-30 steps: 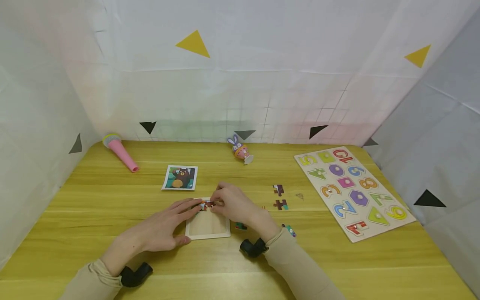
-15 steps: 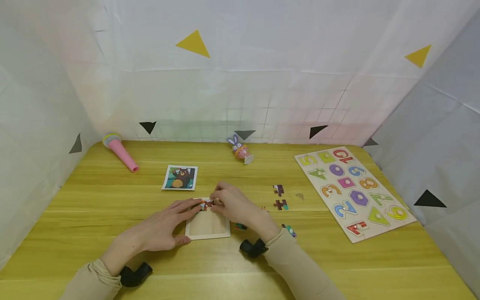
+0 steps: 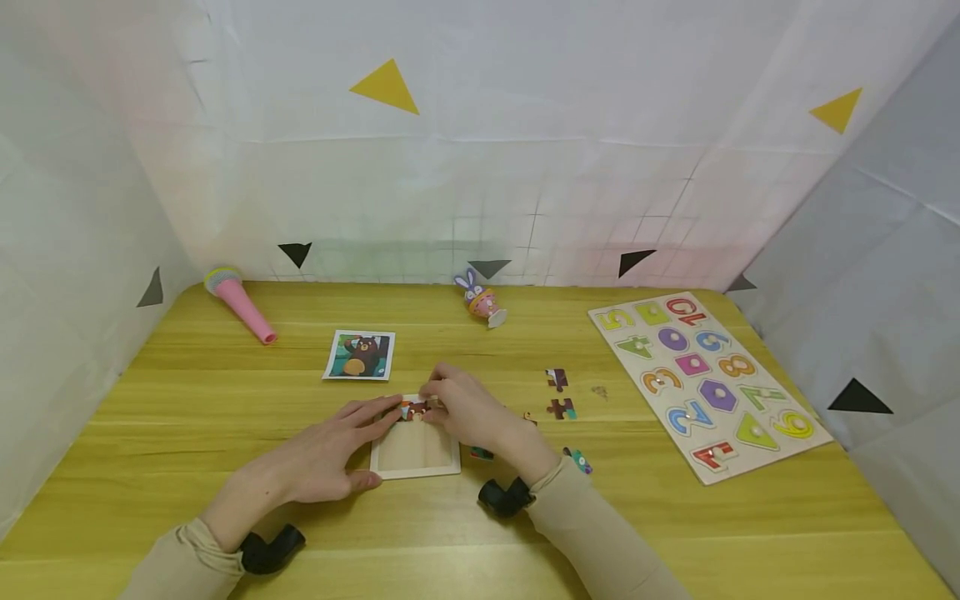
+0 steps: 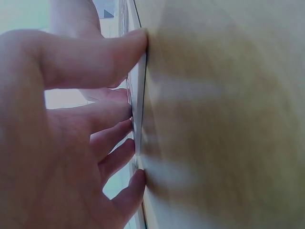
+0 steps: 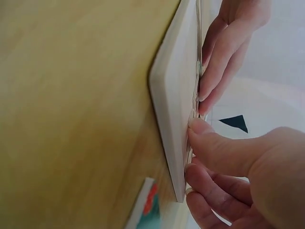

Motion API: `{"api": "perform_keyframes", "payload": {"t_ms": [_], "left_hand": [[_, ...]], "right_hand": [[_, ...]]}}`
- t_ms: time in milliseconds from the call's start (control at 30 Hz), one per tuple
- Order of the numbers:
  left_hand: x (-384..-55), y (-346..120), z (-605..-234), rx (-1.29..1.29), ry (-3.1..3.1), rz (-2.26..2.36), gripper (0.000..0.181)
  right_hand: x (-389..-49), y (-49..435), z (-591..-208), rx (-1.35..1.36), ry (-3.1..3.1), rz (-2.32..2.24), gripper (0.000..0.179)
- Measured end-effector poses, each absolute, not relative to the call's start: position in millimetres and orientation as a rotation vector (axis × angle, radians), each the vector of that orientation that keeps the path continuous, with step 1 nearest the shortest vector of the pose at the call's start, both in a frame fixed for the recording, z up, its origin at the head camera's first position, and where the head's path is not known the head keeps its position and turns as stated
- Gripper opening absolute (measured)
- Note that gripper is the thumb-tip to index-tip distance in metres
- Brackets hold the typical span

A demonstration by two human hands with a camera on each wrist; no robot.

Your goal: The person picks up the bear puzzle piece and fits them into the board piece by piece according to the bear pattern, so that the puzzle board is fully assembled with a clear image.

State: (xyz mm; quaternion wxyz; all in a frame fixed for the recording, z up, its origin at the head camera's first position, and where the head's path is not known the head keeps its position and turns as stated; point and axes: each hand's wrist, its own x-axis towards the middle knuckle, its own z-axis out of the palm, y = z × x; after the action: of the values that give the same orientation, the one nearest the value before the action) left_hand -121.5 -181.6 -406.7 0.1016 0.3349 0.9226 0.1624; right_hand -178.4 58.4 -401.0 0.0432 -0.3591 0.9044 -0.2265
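Note:
A small square wooden puzzle tray [image 3: 416, 475] lies before me, its lower part showing bare wood. Along its far side sit fitted puzzle pieces [image 3: 416, 409] with part of a brown bear's face. My left hand [image 3: 330, 446] lies along the tray's left side, fingertips on the far-left pieces and thumb at the near-left corner. My right hand [image 3: 468, 408] is at the far-right corner, thumb and curled fingers pinching a puzzle piece that they mostly hide. In the right wrist view the thumb [image 5: 205, 138] presses just inside the tray's rim.
Several loose puzzle pieces [image 3: 561, 408] lie right of the tray, some partly behind the right forearm. A bear picture card [image 3: 360, 356] lies beyond it. Farther off are a pink toy microphone [image 3: 243, 308], a rabbit figure [image 3: 480, 300] and, at right, a number-and-shape board [image 3: 708, 387].
Both hands and the tray stay almost in place. Slightly more of the bear's face shows between the fingertips.

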Motion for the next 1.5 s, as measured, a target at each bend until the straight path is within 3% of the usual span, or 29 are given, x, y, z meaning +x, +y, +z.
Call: {"api": "perform_keyframes", "payload": {"t_ms": [1267,1500], "left_hand": [[-121.5,-167.6,-406.1,1.052,2.738,0.461,0.075],[-122.2,-166.6,-407.1,1.078,2.723,0.447,0.075]], "right_hand": [[-177.8,55.2,-398.6,-1.092,2.755,-0.731,0.024],[-180.6,62.8,-398.4,-1.066,2.683,-0.783,0.032]]}}
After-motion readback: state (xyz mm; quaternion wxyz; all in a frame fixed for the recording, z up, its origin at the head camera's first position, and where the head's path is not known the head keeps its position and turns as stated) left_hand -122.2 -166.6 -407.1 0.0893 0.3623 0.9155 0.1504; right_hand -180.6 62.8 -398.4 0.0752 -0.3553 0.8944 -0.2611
